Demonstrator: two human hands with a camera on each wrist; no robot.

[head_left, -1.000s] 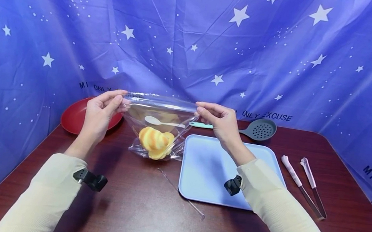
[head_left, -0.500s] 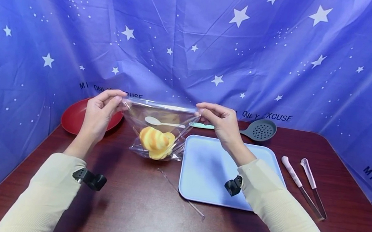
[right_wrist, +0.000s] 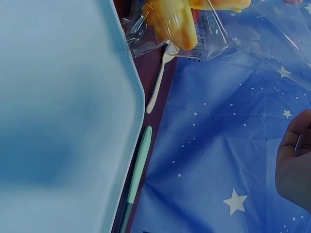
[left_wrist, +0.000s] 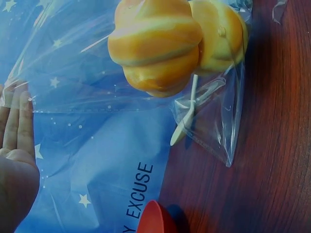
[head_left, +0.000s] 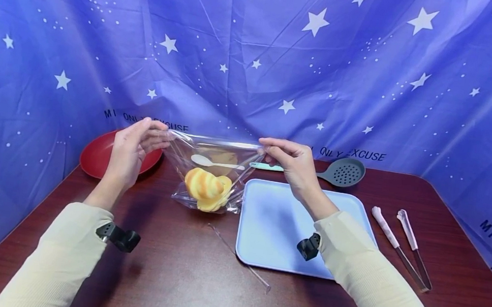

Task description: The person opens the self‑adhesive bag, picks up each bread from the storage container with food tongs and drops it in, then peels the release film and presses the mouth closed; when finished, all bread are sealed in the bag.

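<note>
A clear plastic bag (head_left: pixel 237 188) hangs upright, its top edge stretched between both hands. Inside at its bottom lie two yellow-orange bread rolls (head_left: pixel 206 189), which fill the top of the left wrist view. My left hand (head_left: pixel 128 154) has its fingers extended, fingertips touching the bag's left top corner; the left wrist view shows these fingers (left_wrist: pixel 24 119) straight against the film. At the right top corner, my right hand (head_left: pixel 295 167) pinches the edge between thumb and fingers; the right wrist view catches only part of this hand.
Behind the bag lies a white spoon (head_left: pixel 217 163). A red bowl-like dish (head_left: pixel 93 155) sits back left. Light blue tray (head_left: pixel 260 222), slotted spatula (head_left: pixel 346 172) with green handle and pink-handled tongs (head_left: pixel 404 250) are on the right. A thin clear stick (head_left: pixel 238 257) lies in front.
The left thumb has lifted off the bag's corner and the left fingers have straightened. The bag's top edge has dropped slightly and flattened. My right hand keeps its pinch.
</note>
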